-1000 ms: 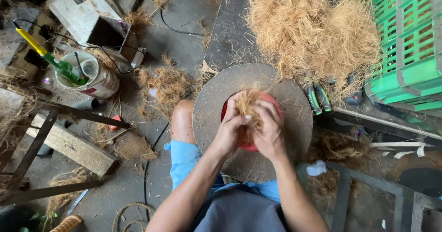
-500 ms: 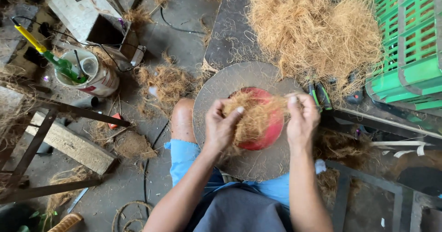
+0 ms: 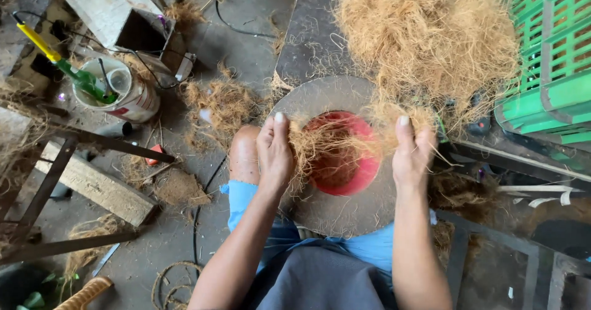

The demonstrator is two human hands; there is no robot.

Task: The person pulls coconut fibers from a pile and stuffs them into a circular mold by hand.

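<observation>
A round grey-brown disc [image 3: 335, 208] rests on my lap, with a red bowl-shaped hollow [image 3: 345, 168] at its centre. A stretched bunch of tan coconut fibre [image 3: 335, 140] spans the hollow. My left hand [image 3: 275, 151] pinches the fibre's left end at the disc's left side. My right hand [image 3: 412, 151] grips the right end near the disc's right rim. The two hands are held wide apart, thumbs pointing away from me.
A big heap of loose fibre [image 3: 425, 36] lies beyond the disc. A green plastic crate [image 3: 551, 57] stands at the right. At the left are a white bucket [image 3: 126, 91] with a green bottle, wooden planks [image 3: 98, 187], metal bars and cables.
My hands, first close together over the red hollow, have drawn apart sideways, pulling the fibre bunch out into a wide strand across the disc.
</observation>
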